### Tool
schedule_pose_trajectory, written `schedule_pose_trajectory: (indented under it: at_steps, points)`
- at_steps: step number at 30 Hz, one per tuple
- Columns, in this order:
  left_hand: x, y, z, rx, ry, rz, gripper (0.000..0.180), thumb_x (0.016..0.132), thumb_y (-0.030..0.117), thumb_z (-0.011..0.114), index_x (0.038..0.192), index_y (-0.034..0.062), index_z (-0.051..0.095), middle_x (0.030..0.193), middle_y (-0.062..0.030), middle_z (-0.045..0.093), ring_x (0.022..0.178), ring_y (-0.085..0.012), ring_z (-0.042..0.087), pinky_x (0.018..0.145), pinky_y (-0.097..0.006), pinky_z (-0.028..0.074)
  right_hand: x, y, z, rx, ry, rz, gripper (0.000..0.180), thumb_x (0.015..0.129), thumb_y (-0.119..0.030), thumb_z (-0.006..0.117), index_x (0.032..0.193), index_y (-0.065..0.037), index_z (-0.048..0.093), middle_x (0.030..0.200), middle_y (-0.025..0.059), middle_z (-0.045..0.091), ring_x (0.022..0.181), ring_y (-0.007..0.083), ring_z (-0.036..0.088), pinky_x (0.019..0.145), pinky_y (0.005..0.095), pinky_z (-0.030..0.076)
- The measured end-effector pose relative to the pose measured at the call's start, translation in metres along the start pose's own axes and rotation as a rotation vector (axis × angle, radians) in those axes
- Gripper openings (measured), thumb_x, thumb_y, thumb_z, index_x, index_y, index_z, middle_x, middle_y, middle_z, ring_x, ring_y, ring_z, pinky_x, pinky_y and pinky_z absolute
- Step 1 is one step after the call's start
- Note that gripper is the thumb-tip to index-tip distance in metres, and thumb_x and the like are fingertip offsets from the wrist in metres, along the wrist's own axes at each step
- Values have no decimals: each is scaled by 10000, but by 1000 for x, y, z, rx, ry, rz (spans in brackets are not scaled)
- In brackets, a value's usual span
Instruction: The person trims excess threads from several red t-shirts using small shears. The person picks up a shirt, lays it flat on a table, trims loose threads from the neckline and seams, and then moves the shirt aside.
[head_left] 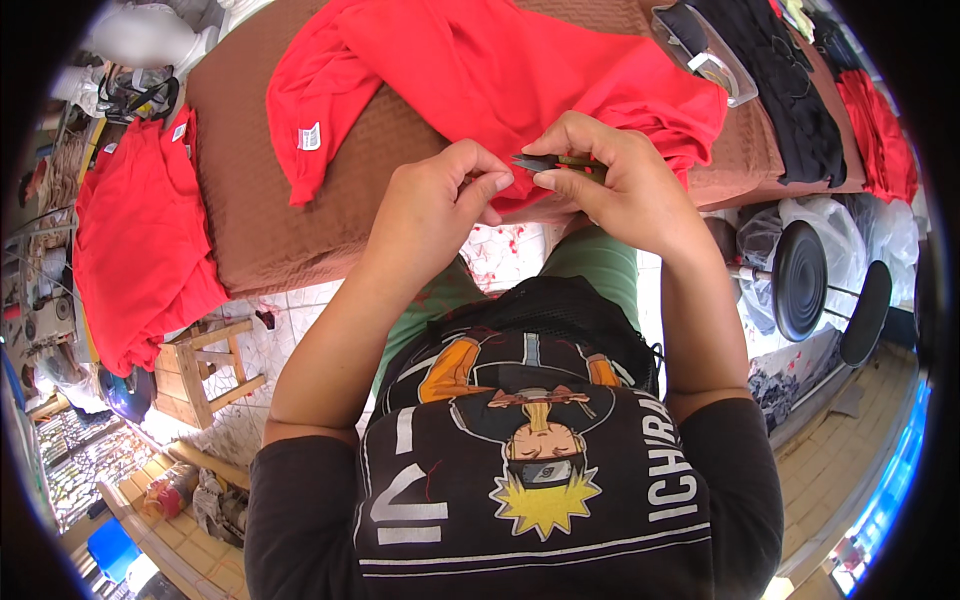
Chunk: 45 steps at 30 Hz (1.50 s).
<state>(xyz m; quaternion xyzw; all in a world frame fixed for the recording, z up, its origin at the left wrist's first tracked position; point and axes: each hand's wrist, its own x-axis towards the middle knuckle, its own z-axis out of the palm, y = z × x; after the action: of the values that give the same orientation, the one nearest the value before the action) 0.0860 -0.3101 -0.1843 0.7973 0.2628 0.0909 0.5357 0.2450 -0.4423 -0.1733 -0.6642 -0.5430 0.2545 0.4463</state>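
A red garment point(470, 70) lies spread over the brown quilted cover in front of me, with a white label point(309, 136) showing on its left part. My right hand point(625, 185) is closed around a pair of thread snips point(575, 164), whose dark pointed blades aim left. Just left of the blade tips, my left hand point(440, 200) is pinched, thumb against forefinger, at the near edge of the red cloth. What lies in that pinch, cloth or a thread, is too small to make out.
The brown quilted cover point(235, 200) drapes a table. Red cloth point(140, 240) hangs at the left above a wooden stool point(185, 385). Black cloth point(775, 90) and a clear plastic case point(735, 75) lie at the right. A round black pad point(800, 280) stands beside plastic bags point(835, 230). Red scraps litter the floor.
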Motion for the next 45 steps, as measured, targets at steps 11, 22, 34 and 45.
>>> schedule_pose_trajectory:
  at_steps: [11,22,34,45]
  points:
    - [11,8,-13,-41,-211,87,151,954,119,561,1009,-13,609,879,-48,670,821,-128,684,708,-234,529,1,7,-13,208,-140,-6,134,846,-9,632,974,25,617,879,91,679,832,126,644,757,264,495]
    - [13,16,-13,-45,-269,60,146,965,113,538,994,-17,598,889,-41,643,831,-129,677,733,-237,527,22,-5,-44,-132,-408,-73,185,805,-28,647,980,24,623,860,88,665,805,165,636,746,285,490]
    - [13,17,-10,41,-244,102,117,949,71,546,998,-23,598,870,-64,655,818,-144,688,703,-249,540,35,-13,-41,-178,-521,-2,178,781,-49,656,941,23,630,812,127,653,753,241,636,716,315,486]
    - [12,20,-5,134,-195,118,98,905,60,606,950,-26,614,855,-96,672,789,-137,683,670,-259,533,36,-16,-38,-209,-549,32,172,761,-41,669,922,10,632,797,136,653,709,226,638,662,321,479]
